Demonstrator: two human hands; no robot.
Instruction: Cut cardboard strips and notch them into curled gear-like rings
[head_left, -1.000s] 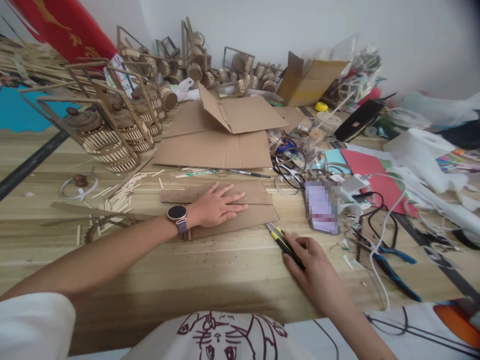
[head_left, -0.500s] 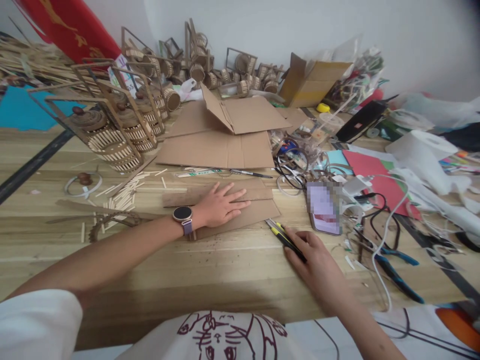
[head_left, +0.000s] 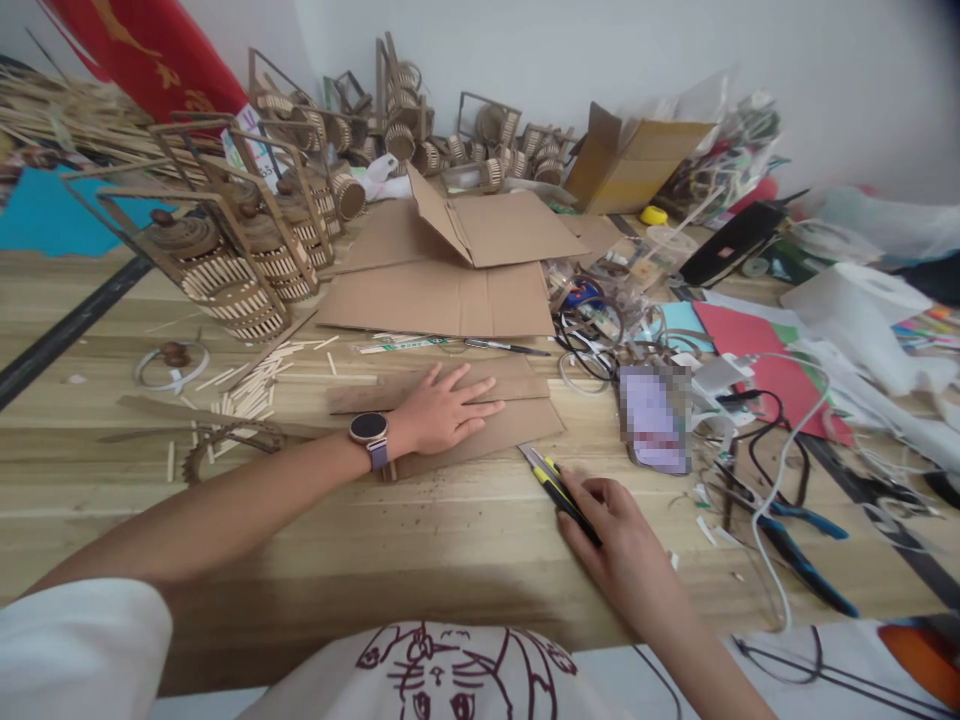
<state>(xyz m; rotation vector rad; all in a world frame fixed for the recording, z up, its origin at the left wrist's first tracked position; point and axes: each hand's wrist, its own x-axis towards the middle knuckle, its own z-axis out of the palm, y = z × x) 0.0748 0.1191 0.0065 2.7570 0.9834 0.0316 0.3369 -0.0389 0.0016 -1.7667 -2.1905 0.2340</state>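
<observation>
My left hand (head_left: 448, 407) lies flat with fingers spread on a small piece of cardboard (head_left: 517, 422), pressing it against the wooden table. A flat strip (head_left: 352, 400) lies along the far part of that piece, partly under the same hand. Wrapped round a black and yellow utility knife (head_left: 556, 492), my right hand (head_left: 611, 530) rests just to the right. The knife's blade is out and points at the cardboard's near edge; whether it touches cannot be made out.
Larger cardboard sheets (head_left: 442, 297) lie behind, with a pen (head_left: 506, 347) before them. Small wooden sticks (head_left: 251, 390) and slatted lantern-like baskets (head_left: 232, 290) stand left. A phone (head_left: 654, 420), pliers (head_left: 802, 550) and a white cable (head_left: 780, 480) are at right.
My right hand has moved a little to the left and nearer me with the utility knife. My left hand stays on the cardboard. The view has shifted slightly.
</observation>
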